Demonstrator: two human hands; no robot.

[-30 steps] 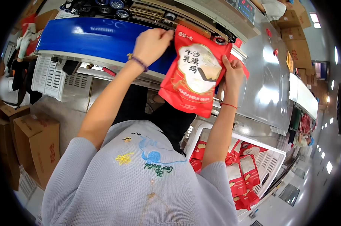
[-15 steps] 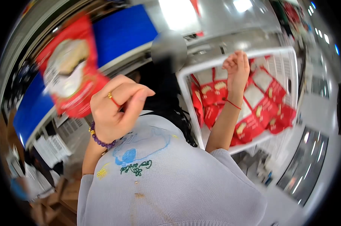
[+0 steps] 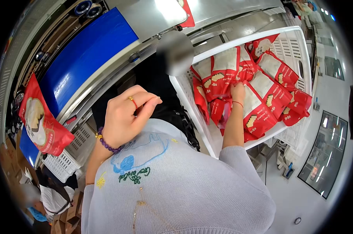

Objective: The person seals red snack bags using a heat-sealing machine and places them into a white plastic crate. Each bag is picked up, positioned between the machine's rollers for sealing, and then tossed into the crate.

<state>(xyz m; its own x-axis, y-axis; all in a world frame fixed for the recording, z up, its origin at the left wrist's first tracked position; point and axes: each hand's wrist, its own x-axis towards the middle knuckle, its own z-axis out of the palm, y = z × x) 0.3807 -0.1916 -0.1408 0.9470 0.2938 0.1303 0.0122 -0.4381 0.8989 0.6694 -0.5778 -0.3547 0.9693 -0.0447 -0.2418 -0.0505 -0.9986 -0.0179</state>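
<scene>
While reaching with the right hand (image 3: 237, 93) into the white crate (image 3: 291, 46) at right, held the left hand (image 3: 125, 117) just above the gray sweater (image 3: 184, 183). Folded the left hand narrow, thumb close beside the forefinger. Wore a ring (image 3: 133, 102) and purple beads (image 3: 107, 144) on that side, a red cord (image 3: 237, 103) on the right wrist. Touched the red pouches (image 3: 262, 95) with the right hand, fingertips hidden among them; could not tell a grip from a mere touch, nor wide from narrow. Saw those pouches piled at mixed angles, several with pale panels upward. Found a lone pouch (image 3: 40, 117) at left, tilted, partly in front of the blue belt (image 3: 88, 58), well apart from both hands.
</scene>
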